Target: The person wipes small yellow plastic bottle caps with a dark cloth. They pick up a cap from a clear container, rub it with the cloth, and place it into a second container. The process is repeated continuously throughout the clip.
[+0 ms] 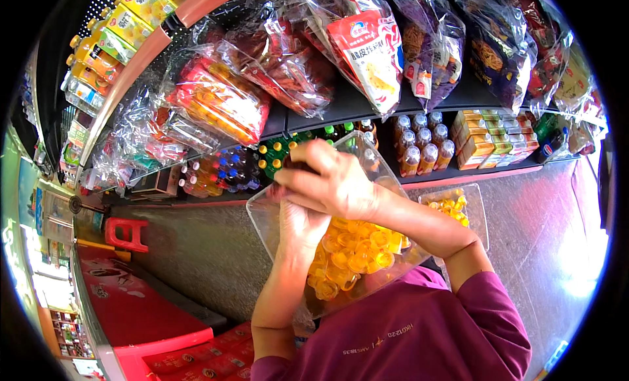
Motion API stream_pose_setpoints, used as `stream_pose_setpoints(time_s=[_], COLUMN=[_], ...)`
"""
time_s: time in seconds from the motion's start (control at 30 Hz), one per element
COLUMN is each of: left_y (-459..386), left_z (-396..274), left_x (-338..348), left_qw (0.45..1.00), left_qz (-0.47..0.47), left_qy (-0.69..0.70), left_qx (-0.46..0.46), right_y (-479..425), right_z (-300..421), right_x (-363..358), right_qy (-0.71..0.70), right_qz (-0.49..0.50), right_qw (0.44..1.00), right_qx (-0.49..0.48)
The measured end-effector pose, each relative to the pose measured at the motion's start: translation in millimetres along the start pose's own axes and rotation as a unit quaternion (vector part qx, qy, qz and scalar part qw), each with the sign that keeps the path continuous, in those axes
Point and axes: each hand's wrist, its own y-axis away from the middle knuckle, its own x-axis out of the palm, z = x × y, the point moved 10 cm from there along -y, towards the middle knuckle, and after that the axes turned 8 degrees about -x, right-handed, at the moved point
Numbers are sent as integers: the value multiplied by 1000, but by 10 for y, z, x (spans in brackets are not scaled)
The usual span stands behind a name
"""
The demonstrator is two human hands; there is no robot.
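My right hand (339, 182) crosses over my left hand (302, 221) above a clear plastic bin (260, 219). The right fingers are curled and blurred, and they cover most of the left fingers. Something dark reddish shows among the fingers; whether it is a held thing or shadowed fingers is unclear. Yellow translucent cup-shaped pieces (361, 246), perhaps jelly cups, are heaped in the bin. The bin is tilted against the front of my purple shirt (393, 327). To the right, a second clear container (479, 204) holds smaller yellow pieces (449, 209).
Ahead, a dark shelf (344, 116) carries bagged snacks (366, 56). Beneath stand brown-drink bottles (427, 152), drink cartons (494, 145) and blue-capped bottles (236, 167). At left are a red plastic stool (127, 234) and red cartons (201, 356) on the grey floor (201, 248).
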Motion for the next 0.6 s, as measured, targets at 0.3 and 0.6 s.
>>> stream_pose_setpoints(time_s=[0.3, 0.6], left_y=[-32, -41], left_z=[78, -103], left_x=[-4, 9], left_qw=[992, 996], left_qz=[-18, 21], left_qy=[-126, -75], left_qx=[-25, 37], right_y=[325, 837], right_z=[-506, -1078], right_x=[-196, -9], right_qy=[-90, -138], right_qz=[-93, -83], right_qw=[979, 925], right_qx=[160, 345])
